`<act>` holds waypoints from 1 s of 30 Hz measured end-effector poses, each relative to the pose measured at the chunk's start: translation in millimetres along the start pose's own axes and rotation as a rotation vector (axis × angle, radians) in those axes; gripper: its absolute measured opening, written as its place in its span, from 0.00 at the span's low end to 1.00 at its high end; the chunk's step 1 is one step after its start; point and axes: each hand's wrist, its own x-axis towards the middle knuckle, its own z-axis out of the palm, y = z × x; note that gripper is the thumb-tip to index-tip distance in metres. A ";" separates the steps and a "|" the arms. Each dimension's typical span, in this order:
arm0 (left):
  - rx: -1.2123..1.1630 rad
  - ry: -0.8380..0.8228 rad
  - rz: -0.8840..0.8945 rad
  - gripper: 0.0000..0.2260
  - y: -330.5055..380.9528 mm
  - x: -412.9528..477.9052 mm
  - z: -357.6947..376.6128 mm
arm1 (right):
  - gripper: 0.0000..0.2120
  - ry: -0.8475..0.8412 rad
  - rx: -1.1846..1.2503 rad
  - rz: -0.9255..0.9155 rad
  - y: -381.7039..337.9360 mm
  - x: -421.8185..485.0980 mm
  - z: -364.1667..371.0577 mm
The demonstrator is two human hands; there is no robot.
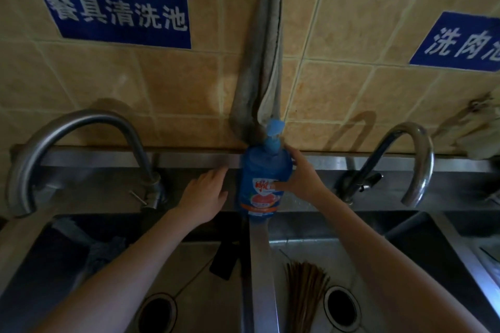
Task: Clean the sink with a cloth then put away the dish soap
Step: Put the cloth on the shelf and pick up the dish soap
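Nearer than the dish soap bottle [263, 184], a dark cloth [105, 251] lies in the sink [259, 265] basin to its left, and a bundle of thin sticks [305, 286] in the basin to its right. The bottle is upright at the sink's back ledge, the right hand [300, 178] gripping its side. The left hand [205, 197], fingers straight, sits just left of it. Behind it hangs a grey towel [259, 76].

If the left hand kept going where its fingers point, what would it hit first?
Likely the steel back ledge, just beside the dish soap bottle. Depth is unclear, so the left hand might graze the bottle instead.
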 end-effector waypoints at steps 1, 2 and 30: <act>-0.007 0.003 0.008 0.28 2.4 4.6 2.6 | 0.48 -0.008 0.011 0.008 2.0 2.0 0.3; -0.020 0.000 0.015 0.30 5.2 9.0 5.1 | 0.49 -0.023 0.020 0.018 3.7 3.4 0.3; -0.502 -0.181 0.139 0.47 14.5 -11.0 22.5 | 0.44 -0.035 0.205 0.024 8.7 -27.7 13.8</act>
